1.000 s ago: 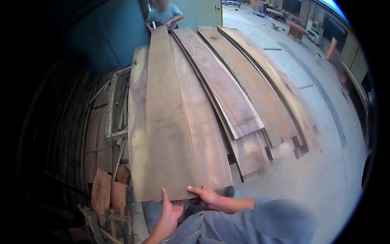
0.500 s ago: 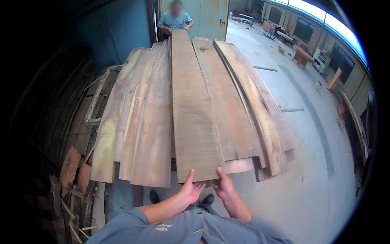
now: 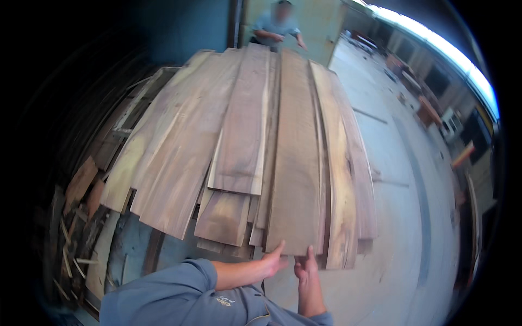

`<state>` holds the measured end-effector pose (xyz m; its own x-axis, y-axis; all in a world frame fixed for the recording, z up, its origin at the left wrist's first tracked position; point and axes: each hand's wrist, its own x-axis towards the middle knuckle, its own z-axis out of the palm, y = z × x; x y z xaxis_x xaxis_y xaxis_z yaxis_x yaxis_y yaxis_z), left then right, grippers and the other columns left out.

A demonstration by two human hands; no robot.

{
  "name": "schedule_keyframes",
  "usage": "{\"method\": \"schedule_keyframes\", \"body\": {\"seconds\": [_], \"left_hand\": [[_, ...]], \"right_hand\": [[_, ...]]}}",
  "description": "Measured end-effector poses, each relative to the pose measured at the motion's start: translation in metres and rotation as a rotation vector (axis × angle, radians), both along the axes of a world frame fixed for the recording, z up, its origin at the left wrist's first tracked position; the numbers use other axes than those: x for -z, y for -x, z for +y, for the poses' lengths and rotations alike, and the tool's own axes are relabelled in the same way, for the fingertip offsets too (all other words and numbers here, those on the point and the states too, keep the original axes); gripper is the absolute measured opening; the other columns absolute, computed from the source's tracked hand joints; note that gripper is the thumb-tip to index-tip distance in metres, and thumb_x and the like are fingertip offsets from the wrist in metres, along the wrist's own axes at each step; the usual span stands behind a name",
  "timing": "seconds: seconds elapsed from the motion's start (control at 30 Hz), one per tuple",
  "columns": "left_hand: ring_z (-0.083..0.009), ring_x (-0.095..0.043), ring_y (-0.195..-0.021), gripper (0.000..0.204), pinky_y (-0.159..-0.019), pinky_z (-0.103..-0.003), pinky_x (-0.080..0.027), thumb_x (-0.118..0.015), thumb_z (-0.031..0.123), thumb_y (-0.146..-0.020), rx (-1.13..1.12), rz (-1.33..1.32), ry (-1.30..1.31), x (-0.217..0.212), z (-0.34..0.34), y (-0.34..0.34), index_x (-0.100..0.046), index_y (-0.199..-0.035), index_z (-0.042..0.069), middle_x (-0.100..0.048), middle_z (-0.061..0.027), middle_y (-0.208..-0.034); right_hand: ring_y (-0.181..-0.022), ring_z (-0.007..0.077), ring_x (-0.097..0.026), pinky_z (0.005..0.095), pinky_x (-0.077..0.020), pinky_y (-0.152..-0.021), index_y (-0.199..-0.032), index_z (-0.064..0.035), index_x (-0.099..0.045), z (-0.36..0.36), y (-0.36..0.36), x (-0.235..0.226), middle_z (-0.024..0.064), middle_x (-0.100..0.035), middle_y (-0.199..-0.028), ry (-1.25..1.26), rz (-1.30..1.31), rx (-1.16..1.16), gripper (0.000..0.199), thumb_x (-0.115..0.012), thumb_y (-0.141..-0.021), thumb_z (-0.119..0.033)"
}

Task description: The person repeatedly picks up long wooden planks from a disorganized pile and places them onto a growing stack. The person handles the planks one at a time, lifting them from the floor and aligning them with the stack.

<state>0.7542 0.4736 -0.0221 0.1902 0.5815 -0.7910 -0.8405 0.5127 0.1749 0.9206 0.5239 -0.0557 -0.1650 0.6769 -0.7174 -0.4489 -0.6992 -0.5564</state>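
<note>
While both hands grip its near end, the long walnut-brown plank lies on top of the board stack, right of centre, running away toward a co-worker at the far end. Left hand pinches the end edge, thumb up on the face, fingers under; right hand does the same just beside it. Looks like the carry or slide step, plank end grasped. Next move likely needs an even lift matched with the far person. Count: roughly nine boards fanned out, exact number unclear where they overlap; one co-worker; scrap offcuts at left; concrete floor at right.
</note>
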Motion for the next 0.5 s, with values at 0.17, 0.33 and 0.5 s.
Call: {"method": "schedule_keyframes", "body": {"seconds": [0.17, 0.33, 0.5], "left_hand": [[-0.0343, -0.047, -0.144, 0.073, -0.12, -0.045, -0.04, -0.058, 0.052, -0.104, 0.563, -0.345, -0.311, -0.023, -0.023, 0.014, -0.042, -0.153, 0.001, -0.045, -0.0228, -0.157], [-0.0275, -0.065, -0.12, 0.053, -0.106, -0.041, -0.053, -0.062, 0.04, -0.105, 0.517, 0.232, -0.503, -0.079, -0.036, 0.138, -0.054, -0.14, 0.001, -0.064, -0.0178, -0.135], [-0.0186, -0.068, -0.103, 0.054, -0.092, -0.034, -0.057, -0.071, 0.03, -0.099, 0.125, 0.978, -0.233, -0.048, -0.069, 0.279, -0.055, -0.141, 0.001, -0.069, -0.0116, -0.118]], "right_hand": [[-0.114, 0.0234, -0.066, 0.0225, -0.0449, -0.054, -0.133, -0.0147, -0.061, 0.018, -0.027, 0.032, 0.0053, -0.069, -0.128, 0.105, 0.024, 0.083, 0.048, -0.062, -0.102, -0.051], [-0.11, 0.0258, -0.06, 0.0377, -0.0515, -0.097, -0.139, -0.0017, -0.05, -0.014, -0.021, -0.019, 0.0136, -0.054, -0.137, 0.043, 0.059, 0.162, 0.055, -0.064, -0.102, -0.039], [-0.104, 0.0181, -0.059, 0.0334, -0.0521, -0.09, -0.126, -0.0001, -0.057, -0.042, 0.022, -0.061, 0.0089, -0.059, -0.12, -0.559, -0.807, 0.049, 0.033, -0.064, -0.099, -0.018]]}}
